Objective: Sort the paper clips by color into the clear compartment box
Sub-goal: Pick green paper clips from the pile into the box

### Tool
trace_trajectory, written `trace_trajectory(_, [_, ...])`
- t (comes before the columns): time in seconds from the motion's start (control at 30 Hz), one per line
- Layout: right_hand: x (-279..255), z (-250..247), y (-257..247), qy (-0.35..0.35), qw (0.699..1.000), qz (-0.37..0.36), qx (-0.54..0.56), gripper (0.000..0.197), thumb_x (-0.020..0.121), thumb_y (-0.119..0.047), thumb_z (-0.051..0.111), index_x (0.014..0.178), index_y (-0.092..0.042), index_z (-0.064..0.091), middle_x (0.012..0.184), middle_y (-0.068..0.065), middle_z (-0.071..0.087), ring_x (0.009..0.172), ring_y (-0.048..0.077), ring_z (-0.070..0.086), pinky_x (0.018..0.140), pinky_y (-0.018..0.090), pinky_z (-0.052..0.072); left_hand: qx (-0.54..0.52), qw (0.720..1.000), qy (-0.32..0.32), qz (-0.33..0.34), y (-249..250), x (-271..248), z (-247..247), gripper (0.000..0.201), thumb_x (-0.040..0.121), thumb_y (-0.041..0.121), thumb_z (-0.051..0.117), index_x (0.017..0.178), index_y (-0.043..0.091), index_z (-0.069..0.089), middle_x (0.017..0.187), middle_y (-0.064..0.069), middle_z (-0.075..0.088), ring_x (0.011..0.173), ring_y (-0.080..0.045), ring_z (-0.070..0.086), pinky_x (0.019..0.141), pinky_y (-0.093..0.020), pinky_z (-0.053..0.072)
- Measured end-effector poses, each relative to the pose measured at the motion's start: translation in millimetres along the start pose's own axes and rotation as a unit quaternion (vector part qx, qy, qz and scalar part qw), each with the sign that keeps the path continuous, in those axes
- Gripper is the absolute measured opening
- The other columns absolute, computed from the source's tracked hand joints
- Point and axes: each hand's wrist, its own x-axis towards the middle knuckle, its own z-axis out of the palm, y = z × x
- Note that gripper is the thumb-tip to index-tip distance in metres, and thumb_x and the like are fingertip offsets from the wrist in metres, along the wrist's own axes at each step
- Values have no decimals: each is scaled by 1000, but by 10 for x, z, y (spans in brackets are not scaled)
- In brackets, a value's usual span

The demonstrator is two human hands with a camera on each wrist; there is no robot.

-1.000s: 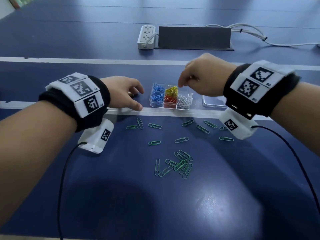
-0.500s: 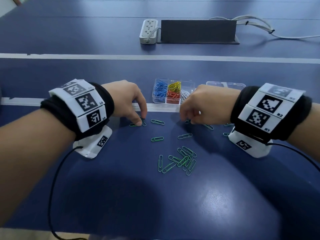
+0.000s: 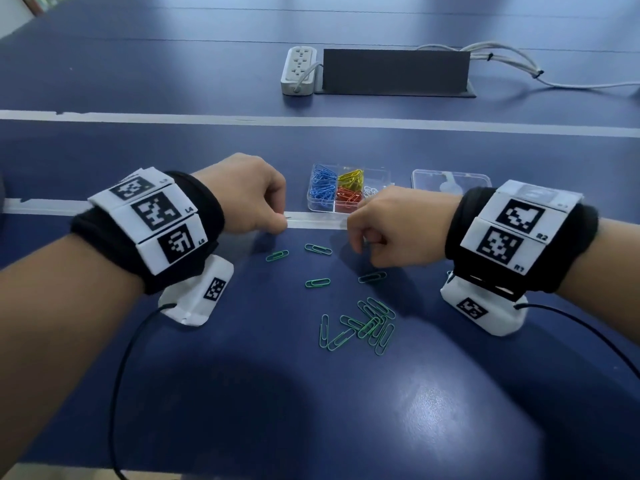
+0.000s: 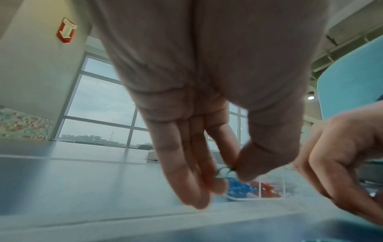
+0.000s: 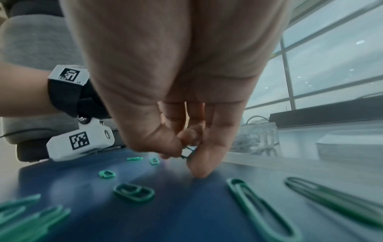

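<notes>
The clear compartment box (image 3: pixel 375 175) sits beyond the white line, holding blue (image 3: pixel 322 187), yellow (image 3: pixel 351 177), red (image 3: pixel 347 198) and white clips in separate cells. Green paper clips (image 3: pixel 367 325) lie scattered on the blue table in front of it. My left hand (image 3: pixel 282 221) hovers left of the box and pinches a green paper clip (image 4: pixel 225 172) between thumb and fingers. My right hand (image 3: pixel 356 242) is just in front of the box, thumb and fingers pinching a green clip (image 5: pixel 187 153) close above the table.
The box's clear lid (image 3: pixel 450 178) lies to its right. A white power strip (image 3: pixel 299 69), a dark panel (image 3: pixel 394 71) and cables (image 3: pixel 519 67) sit at the back. White tape lines (image 3: pixel 173 116) cross the table. Wrist cables trail toward me.
Both hands came back from the box to the scattered green clips, then each pinched one; the left hand has since lifted off the table toward the white line.
</notes>
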Motion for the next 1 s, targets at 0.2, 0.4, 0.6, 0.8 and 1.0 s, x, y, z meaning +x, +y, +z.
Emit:
trace_trajectory(0.2, [201, -59, -241, 44, 999, -14, -4, 25, 78, -15, 53, 96, -18, 70, 88, 1, 67, 88, 24, 60, 82, 31, 50, -17, 998, -48, 23, 20, -106, 16, 21, 78, 7, 55, 86, 27, 57, 69, 5, 68, 61, -8, 59, 71, -26, 49])
trace_trajectory(0.4, [381, -17, -514, 35, 996, -49, -69, 24, 87, -13, 51, 109, -15, 61, 108, 8, 65, 104, 28, 60, 70, 26, 36, 82, 993, -78, 23, 77, -160, 112, 16, 85, 19, 51, 86, 28, 64, 85, 3, 64, 81, -18, 55, 81, -27, 47])
trace_trajectory(0.6, [373, -61, -606, 9, 995, -39, -90, 25, 86, -10, 53, 109, -12, 62, 71, 0, 39, 78, 24, 47, 64, 27, 36, 126, 988, -90, 20, 105, -168, 145, 26, 71, 34, 75, 64, 29, 51, 62, 14, 52, 73, -15, 53, 68, -23, 41])
trace_trajectory(0.8, [294, -71, -502, -3, 998, -26, -61, 31, 83, -12, 52, 112, -21, 62, 78, -6, 47, 81, 20, 49, 71, 24, 40, 109, 992, -56, 25, 77, -166, 155, 15, 76, 20, 68, 90, 27, 69, 79, 8, 66, 79, -16, 60, 72, -24, 47])
trace_trajectory(1.0, [122, -168, -161, -63, 952, 97, 285, 27, 85, -6, 43, 87, -14, 69, 71, 11, 56, 68, 29, 64, 57, 27, 57, 118, 991, -53, 42, 103, -168, 179, 20, 76, 16, 57, 92, 27, 64, 65, 14, 51, 70, -14, 50, 68, -23, 43])
